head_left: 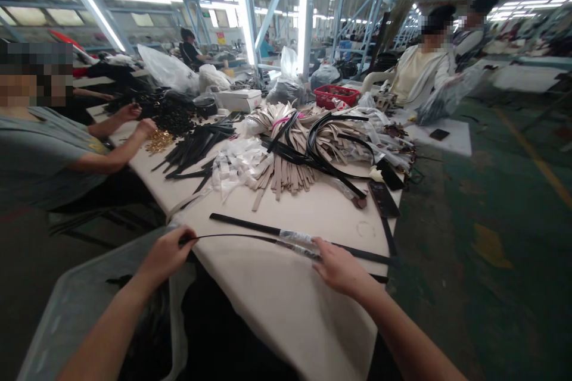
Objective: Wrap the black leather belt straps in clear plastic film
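Observation:
My left hand [167,253] is closed on one end of a thin black strap [232,237], just past the near-left edge of the table. From there the strap runs to the right in a slight bow. At its wrapped middle, my right hand [337,265] grips it between thumb and fingers, low over the tabletop. Clear plastic film [300,247] covers that part of the strap. Just behind lies a second black strap [248,225], flat on the table, with clear film around its middle too; its right part passes behind my right hand.
Piled on the table [268,297] are beige strips [286,175], black straps [201,143] and plastic wrapping [239,164]. A phone [383,199] lies at the right edge. A translucent bin [58,309] stands at lower left. Co-workers sit left and right; a red basket [336,95] is farther back.

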The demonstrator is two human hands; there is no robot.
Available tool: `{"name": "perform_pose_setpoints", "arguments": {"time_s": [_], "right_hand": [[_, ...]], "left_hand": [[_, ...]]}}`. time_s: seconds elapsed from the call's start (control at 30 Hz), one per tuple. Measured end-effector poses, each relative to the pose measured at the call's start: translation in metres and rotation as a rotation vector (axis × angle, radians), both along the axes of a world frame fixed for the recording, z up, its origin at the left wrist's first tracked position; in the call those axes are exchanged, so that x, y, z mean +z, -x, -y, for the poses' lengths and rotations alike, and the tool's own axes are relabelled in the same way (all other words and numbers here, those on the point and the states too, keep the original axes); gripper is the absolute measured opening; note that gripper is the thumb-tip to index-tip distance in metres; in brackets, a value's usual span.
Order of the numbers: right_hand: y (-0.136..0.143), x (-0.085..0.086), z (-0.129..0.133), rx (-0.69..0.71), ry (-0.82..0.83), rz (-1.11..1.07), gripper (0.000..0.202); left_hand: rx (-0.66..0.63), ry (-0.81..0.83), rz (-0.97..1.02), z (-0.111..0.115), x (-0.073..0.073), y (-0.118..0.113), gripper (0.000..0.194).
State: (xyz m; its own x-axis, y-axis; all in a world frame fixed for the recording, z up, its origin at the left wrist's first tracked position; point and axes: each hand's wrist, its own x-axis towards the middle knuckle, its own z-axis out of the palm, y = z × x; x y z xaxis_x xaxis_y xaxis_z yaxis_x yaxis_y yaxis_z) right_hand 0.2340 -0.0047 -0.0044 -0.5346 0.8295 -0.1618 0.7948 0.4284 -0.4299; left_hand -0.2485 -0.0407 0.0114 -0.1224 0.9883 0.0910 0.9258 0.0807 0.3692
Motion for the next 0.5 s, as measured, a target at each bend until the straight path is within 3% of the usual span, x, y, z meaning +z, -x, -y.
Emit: {"name": "perform_pose_setpoints", "arguments": {"time_s": [0.03, 0.1, 0.2, 0.27, 0.33, 0.4, 0.43, 0.5], "right_hand": [[-0.019, -0.004, 0.001, -0.051, 0.032, -0.009, 0.048], [-0.052, -0.012, 0.005, -0.15, 0.092, -0.003, 0.03], [-0.076, -0.017, 0.01, -0.251, 0.144, -0.062, 0.02], [-0.076, -0.015, 0.013, -0.265, 0.171, -0.171, 0.023], [-0.068, -0.011, 0.016, -0.287, 0.185, -0.299, 0.025], [-0.059, -0.007, 0.019, -0.34, 0.145, -0.425, 0.029], [-0.056, -0.006, 0.02, -0.371, 0.107, -0.476, 0.033], [-0.056, -0.004, 0.022, -0.404, 0.02, -0.524, 0.038]], "left_hand": [[0.003, 0.008, -0.021, -0.009, -0.003, -0.005, 0.018], [0.033, -0.043, -0.098, -0.023, -0.009, -0.023, 0.018], [-0.012, -0.282, -0.156, -0.029, -0.013, -0.092, 0.029], [-0.273, -0.35, -0.057, -0.023, -0.013, -0.165, 0.038], [-0.586, -0.276, -0.008, -0.015, -0.014, -0.244, 0.052], [-0.77, -0.223, -0.016, -0.01, -0.016, -0.311, 0.065], [-0.826, -0.204, -0.025, -0.011, -0.018, -0.335, 0.064], [-0.879, -0.182, -0.084, -0.017, -0.021, -0.363, 0.04]]}}
